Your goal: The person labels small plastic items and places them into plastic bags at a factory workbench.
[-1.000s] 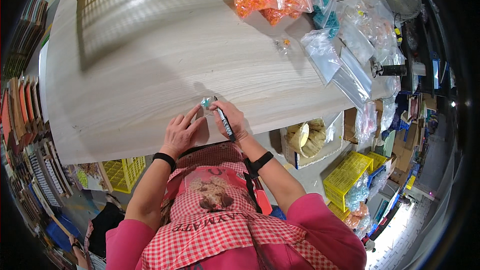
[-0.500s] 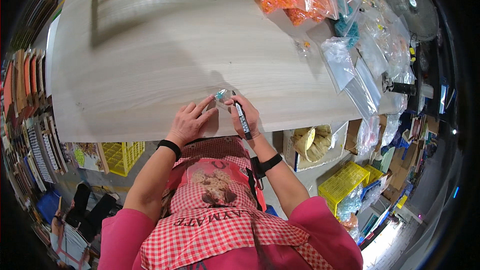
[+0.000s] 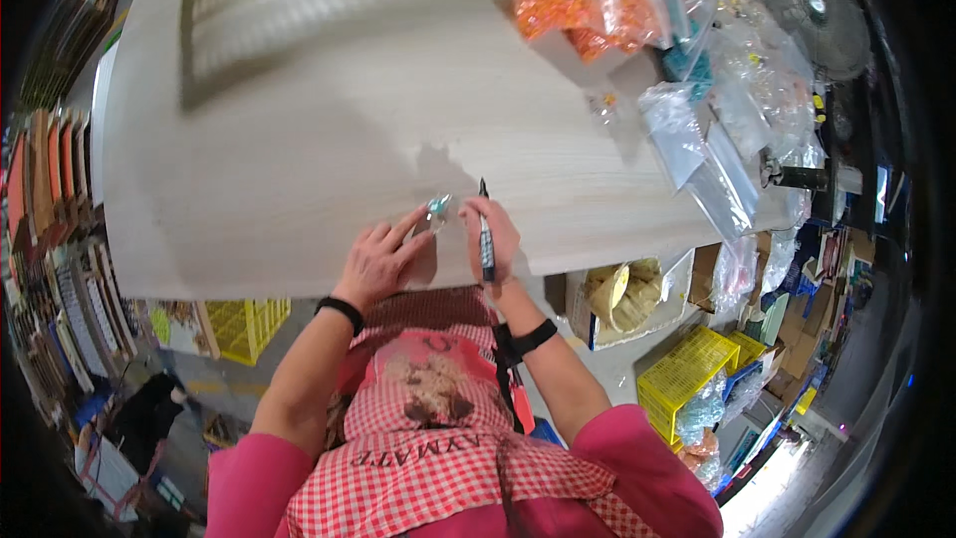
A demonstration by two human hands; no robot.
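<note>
"Bag (image 3: 438, 209) first: where is it?"

"On the table (image 3: 289, 209), toward its near edge, between my left hand (image 3: 372, 260) and my right hand (image 3: 505, 239). Small, clear, teal bits (image 3: 438, 205) inside. Larger bags of orange pieces (image 3: 551, 2) lie far right, well apart from it."

"And the state of each hand?"

"Left: fingers loosely spread, index fingertip touching the bag's left side. Can't tell whether my thumb pinches the film or only lies beside it. Right: curled round a black-and-white pen (image 3: 486, 241). Right fingertips just beside the bag; contact unclear."

"How would the bag handle?"

"Light, I judge. Thin, soft film, likely slippery and quick to slide on smooth wood grain. Bits look stiffer, perhaps brittle. Best hold: a loose fold of film, finger and thumb, no squeezing over the bits."

"Which way does each thing point?"

"Pen: long axis near to far, dark tip to the far side, other end toward my wrist. Bag: teal end seems far, clear film trailing near, so long axis roughly near to far too. Crumpled, so not certain."
</note>
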